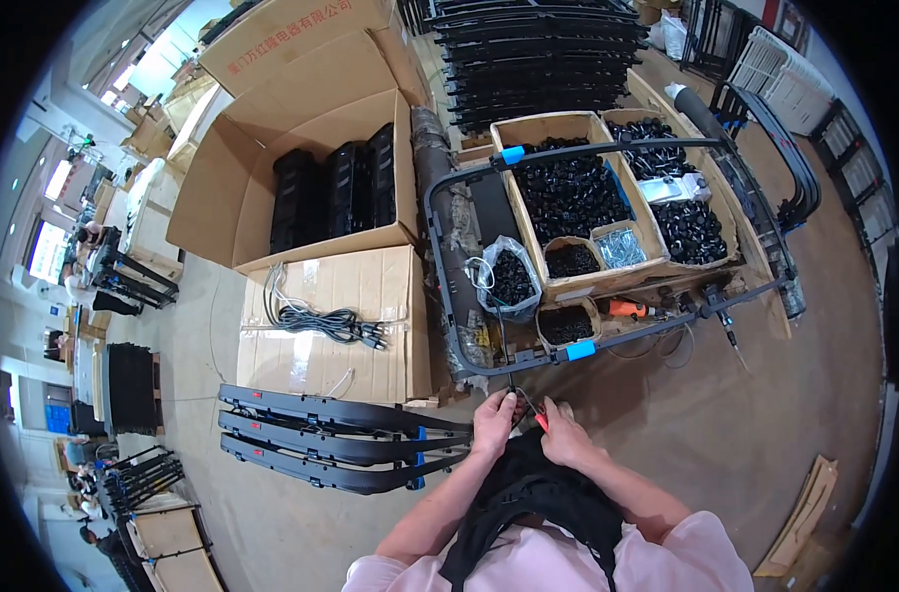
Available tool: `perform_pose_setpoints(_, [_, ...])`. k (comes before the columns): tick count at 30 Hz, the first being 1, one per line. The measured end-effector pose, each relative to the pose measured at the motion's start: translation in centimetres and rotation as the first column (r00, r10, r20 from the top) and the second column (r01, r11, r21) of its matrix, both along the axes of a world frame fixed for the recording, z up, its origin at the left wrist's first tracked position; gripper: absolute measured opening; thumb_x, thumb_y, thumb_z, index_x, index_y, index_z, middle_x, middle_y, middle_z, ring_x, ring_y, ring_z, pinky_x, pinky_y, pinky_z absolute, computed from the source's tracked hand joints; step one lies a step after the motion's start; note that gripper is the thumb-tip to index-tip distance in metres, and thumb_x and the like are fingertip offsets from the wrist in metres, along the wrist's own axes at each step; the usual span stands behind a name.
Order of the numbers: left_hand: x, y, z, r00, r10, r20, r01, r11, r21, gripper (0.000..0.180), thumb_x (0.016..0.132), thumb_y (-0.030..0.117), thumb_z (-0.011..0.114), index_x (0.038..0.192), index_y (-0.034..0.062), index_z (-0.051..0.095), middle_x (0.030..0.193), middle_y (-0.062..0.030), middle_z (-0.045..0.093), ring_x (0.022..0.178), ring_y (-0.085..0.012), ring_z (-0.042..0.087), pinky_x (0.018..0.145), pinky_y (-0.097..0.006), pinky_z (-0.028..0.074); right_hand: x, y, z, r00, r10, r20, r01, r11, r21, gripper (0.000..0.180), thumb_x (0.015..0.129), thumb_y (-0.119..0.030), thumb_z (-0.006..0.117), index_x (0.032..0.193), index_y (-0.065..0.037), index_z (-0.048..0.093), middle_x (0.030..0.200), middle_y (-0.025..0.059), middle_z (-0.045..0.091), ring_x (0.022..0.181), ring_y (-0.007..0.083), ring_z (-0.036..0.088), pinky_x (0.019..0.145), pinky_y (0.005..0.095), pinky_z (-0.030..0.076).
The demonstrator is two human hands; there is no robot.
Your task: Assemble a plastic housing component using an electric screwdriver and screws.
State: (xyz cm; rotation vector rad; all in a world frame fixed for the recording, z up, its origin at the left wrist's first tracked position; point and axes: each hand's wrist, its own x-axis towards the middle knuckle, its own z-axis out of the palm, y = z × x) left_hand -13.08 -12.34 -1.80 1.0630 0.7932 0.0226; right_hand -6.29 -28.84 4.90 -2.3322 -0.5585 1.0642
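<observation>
Close to my body, my left hand [493, 424] is closed, thumb and fingers pinching a small black cable end just below the near edge of a black tubular frame [432, 266]. My right hand [566, 436] grips a red-handled tool [541, 421], its thin metal part pointing toward my left fingertips. The tool's exact kind is too small to make out. Blue tape [580, 350] wraps the frame's near bar, and more sits on its far bar. The frame rests across boxes of small black parts [573, 192].
Left of my hands, several curved black bars [316, 444] stick out. A carton [331, 286] carries a coiled grey cable [321, 324]; behind it an open box [242, 187] holds black housings. An orange power tool [627, 309] lies under the frame; a stack of black frames [538, 59] stands behind.
</observation>
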Motion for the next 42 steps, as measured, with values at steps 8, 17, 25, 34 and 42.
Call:
perform_pose_setpoints(8, [0.4,-0.9,0.5,0.994,-0.009,-0.106,0.056,0.890,0.453,0.029,0.106,0.021,0.061,0.118,-0.0031,0.071,0.091,-0.0065,0.072,0.082,-0.0137,0.065,0.078,-0.032,0.054,0.9,-0.2,0.1,0.989,0.148,0.029,-0.148,0.989,-0.005,0.080,0.088,-0.005,0.057,0.159,0.008,0.022,0.140,0.0358,0.050,0.131,0.0506,0.052,0.110,0.0540,0.046])
perform_pose_setpoints(17, [1.2,-1.1,2.2,0.984,-0.085,-0.159,0.169,0.740,0.651,0.031,0.109,0.019,0.055,0.127,-0.0019,0.068,0.094,-0.0058,0.072,0.083,-0.0126,0.064,0.077,-0.030,0.053,3.5,-1.1,2.9,0.947,0.312,0.077,-0.310,0.950,-0.034,0.095,0.082,-0.020,0.068,0.163,-0.001,0.021,0.134,0.0352,0.051,0.126,0.0517,0.054,0.109,0.0573,0.044])
perform_pose_setpoints(25, [2.0,-0.6,3.5,0.982,-0.117,-0.145,0.177,0.833,0.525,0.029,0.109,0.014,0.051,0.129,-0.0016,0.065,0.096,-0.0033,0.070,0.089,-0.0112,0.064,0.082,-0.029,0.054,3.7,-2.1,2.0,0.975,0.200,0.096,-0.213,0.965,0.150,0.100,0.078,-0.026,0.074,0.164,-0.010,0.026,0.117,0.0329,0.057,0.108,0.0517,0.062,0.096,0.0575,0.053])
perform_pose_setpoints(34, [5.3,5.6,9.3,0.938,-0.089,-0.335,0.343,0.379,0.860,0.034,0.101,0.032,0.060,0.094,0.0024,0.075,0.089,-0.0142,0.077,0.086,-0.0345,0.074,0.082,-0.047,0.055,1.8,-2.1,3.2,0.927,0.165,0.337,-0.232,0.958,0.169,0.091,0.080,-0.018,0.072,0.163,-0.020,0.035,0.107,0.0295,0.057,0.092,0.0487,0.067,0.080,0.0563,0.057])
perform_pose_setpoints(42, [9.9,8.7,6.3,0.739,-0.470,-0.484,0.422,-0.237,0.875,0.035,0.101,0.037,0.059,0.089,0.0052,0.067,0.086,-0.0212,0.074,0.090,-0.0412,0.070,0.084,-0.053,0.050,-2.6,1.1,4.1,0.864,0.029,0.503,-0.073,0.995,0.068,0.086,0.080,-0.013,0.071,0.160,-0.023,0.042,0.102,0.0264,0.056,0.085,0.0456,0.067,0.071,0.0526,0.059])
